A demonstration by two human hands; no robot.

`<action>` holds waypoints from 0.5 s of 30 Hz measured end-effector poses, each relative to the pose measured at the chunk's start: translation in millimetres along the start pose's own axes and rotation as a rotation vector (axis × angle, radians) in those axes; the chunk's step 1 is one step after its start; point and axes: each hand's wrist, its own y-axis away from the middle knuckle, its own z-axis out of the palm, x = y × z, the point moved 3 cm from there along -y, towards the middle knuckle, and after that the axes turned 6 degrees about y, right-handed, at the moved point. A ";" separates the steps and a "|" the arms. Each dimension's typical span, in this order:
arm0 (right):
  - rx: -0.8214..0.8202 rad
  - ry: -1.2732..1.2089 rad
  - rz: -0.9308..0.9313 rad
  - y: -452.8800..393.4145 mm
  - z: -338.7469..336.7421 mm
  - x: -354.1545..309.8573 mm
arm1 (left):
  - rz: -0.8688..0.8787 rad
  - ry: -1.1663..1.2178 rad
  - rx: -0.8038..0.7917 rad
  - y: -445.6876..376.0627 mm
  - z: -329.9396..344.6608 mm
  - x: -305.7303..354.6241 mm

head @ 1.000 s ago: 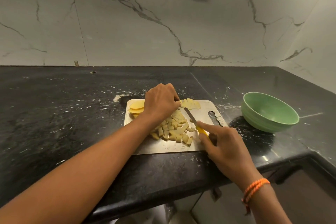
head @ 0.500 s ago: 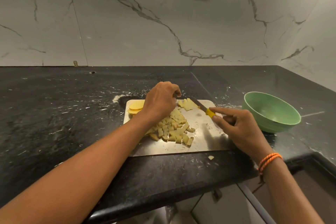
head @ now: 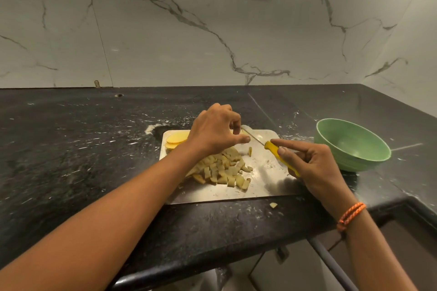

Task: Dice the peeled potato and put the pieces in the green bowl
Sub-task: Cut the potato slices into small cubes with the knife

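Knife (head: 272,149) now lifted over steel board (head: 264,186) on black counter (head: 71,149).

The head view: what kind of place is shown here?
Most likely a home kitchen: a black stone counter against a marbled wall, a steel cutting board bearing diced potato, and a green bowl.

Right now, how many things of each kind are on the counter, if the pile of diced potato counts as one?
Steel cutting board: 1
Green bowl: 1
Knife: 1
Diced potato pile: 1
Stack of potato slices: 1
Stray potato piece: 1
Total: 6
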 end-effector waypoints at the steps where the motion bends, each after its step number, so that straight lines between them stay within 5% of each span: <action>1: 0.022 0.017 -0.006 -1.2 -2.5 1.5 | -0.009 0.012 -0.002 -0.6 -1.7 -1.6; 6: 0.139 0.536 -0.094 -21.2 -7.7 16.6 | -0.094 0.092 0.031 -4.4 -4.5 -12.9; 9: 0.055 0.795 -0.162 -30.7 -1.2 16.1 | -0.111 0.076 -0.064 -3.0 1.4 -11.1; 15: -0.085 0.874 -0.358 -32.8 10.2 4.8 | -0.119 0.031 -0.156 -2.7 13.7 -7.4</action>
